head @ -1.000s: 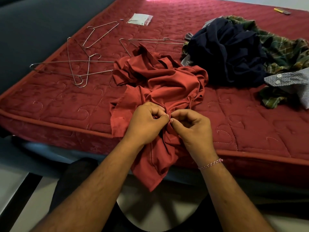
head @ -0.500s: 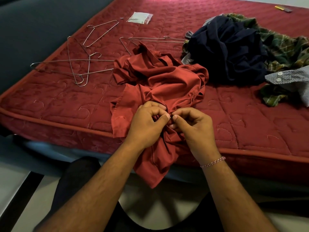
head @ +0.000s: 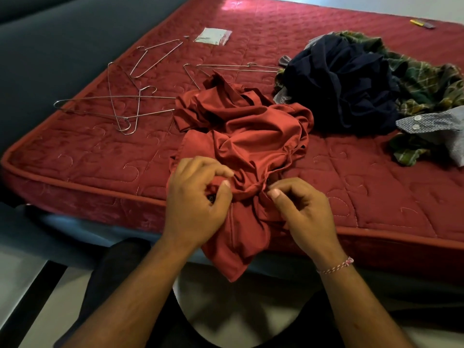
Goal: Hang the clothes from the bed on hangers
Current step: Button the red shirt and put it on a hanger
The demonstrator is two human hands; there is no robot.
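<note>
A crumpled red shirt (head: pixel 253 136) lies at the near edge of the red quilted mattress (head: pixel 88 159), one end drooping over the side. My left hand (head: pixel 198 202) pinches a fold of it with curled fingers. My right hand (head: pixel 301 209) pinches the fabric a short way to the right, a band on its wrist. Several wire hangers (head: pixel 120 104) lie scattered on the mattress at the back left. A heap with a dark navy garment (head: pixel 344 84), a green plaid shirt (head: pixel 426 81) and a grey dotted shirt (head: pixel 434 121) sits at the right.
A small clear plastic packet (head: pixel 213 36) lies near the far left edge. A small yellow object (head: pixel 416 22) rests at the far right corner. Dark floor lies to the left of the bed, and my dark trousers (head: pixel 110 272) show below.
My hands, which were touching fingertip to fingertip on the red fabric, have drawn apart, left hand leftward and right hand rightward, each keeping hold of the shirt.
</note>
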